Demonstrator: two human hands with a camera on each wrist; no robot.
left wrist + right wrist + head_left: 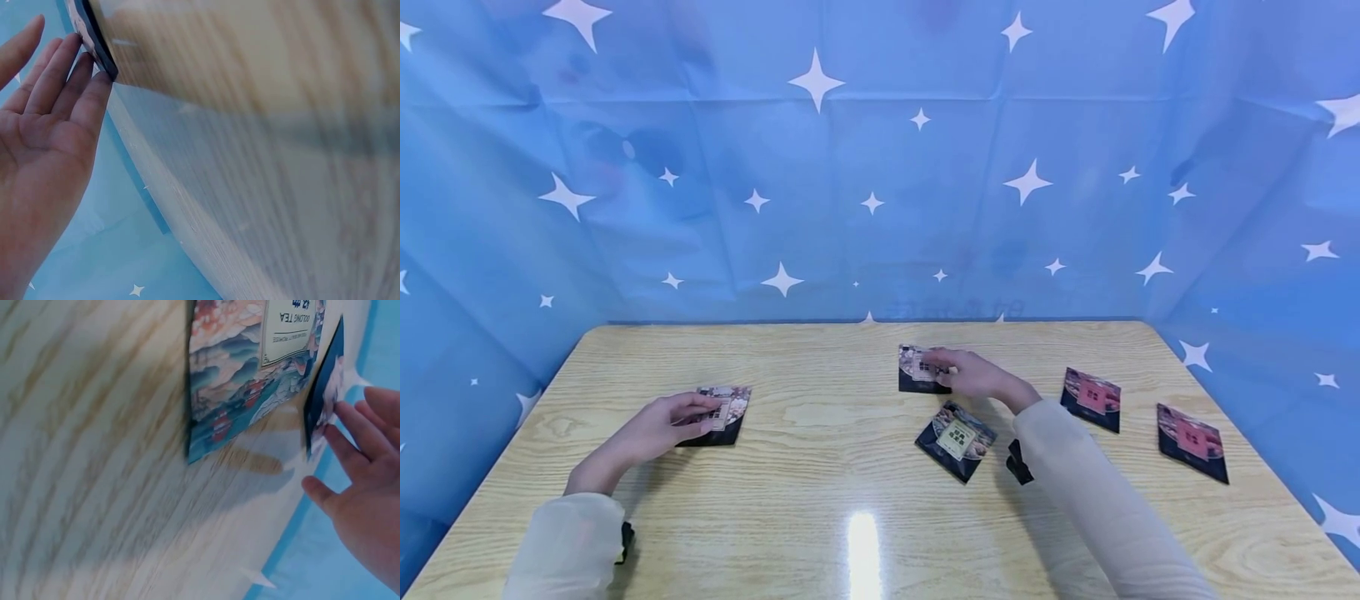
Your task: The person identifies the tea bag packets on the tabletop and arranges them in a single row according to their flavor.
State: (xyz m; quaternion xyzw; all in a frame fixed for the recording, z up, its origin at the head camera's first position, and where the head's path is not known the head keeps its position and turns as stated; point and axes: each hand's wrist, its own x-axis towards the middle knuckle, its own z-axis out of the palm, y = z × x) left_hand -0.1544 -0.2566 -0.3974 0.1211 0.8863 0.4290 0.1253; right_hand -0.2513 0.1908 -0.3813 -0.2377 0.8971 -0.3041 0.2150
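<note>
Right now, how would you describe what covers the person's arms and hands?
The left sleeve and right sleeve are long and whitish. The left hand and right hand are gloveless. A small dark piece shows beside each sleeve; I cannot tell what it is.

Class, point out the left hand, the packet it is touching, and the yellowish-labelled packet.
Left hand (655, 428): head view, back of the hand.
Left hand's packet (733, 417): head view, its uncovered right part.
Yellowish-labelled packet (957, 440): head view, its label.
</note>
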